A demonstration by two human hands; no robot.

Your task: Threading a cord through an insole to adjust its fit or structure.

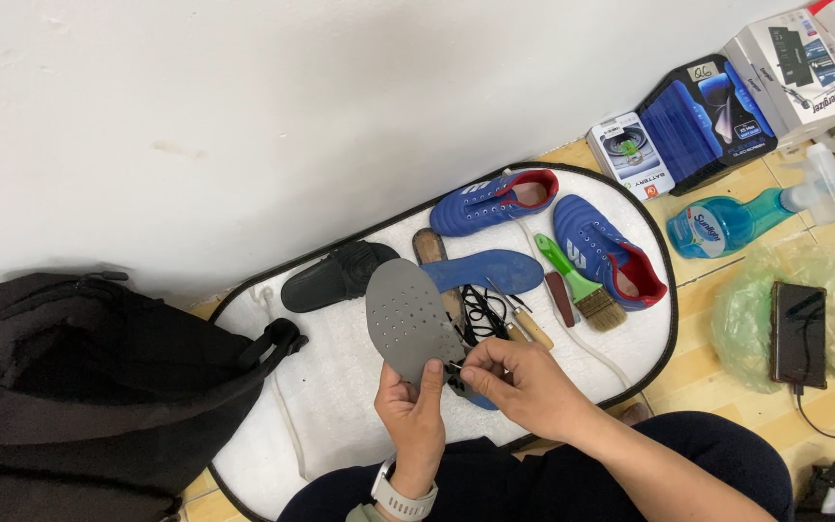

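Observation:
My left hand [415, 416] grips the heel end of a grey perforated insole [406, 315], held upright over the white mat [340, 372]. My right hand [524, 382] pinches something small and thin at the insole's lower right edge; I cannot tell what it is. Behind the insole lie a blue insole [485, 270], a tan insole [430, 246] and a tangle of black laces [480, 317]. Two blue shoes with red lining sit beyond, one [495, 201] at the far edge, one [607, 251] to the right.
A black slide sandal [337, 275], a green-handled brush [582, 287] and wooden-handled tools [531, 331] lie on the mat. A black backpack [79, 387] sits at left. Boxes [707, 116], a blue spray bottle [746, 217] and a phone on a plastic bag [797, 333] are at right.

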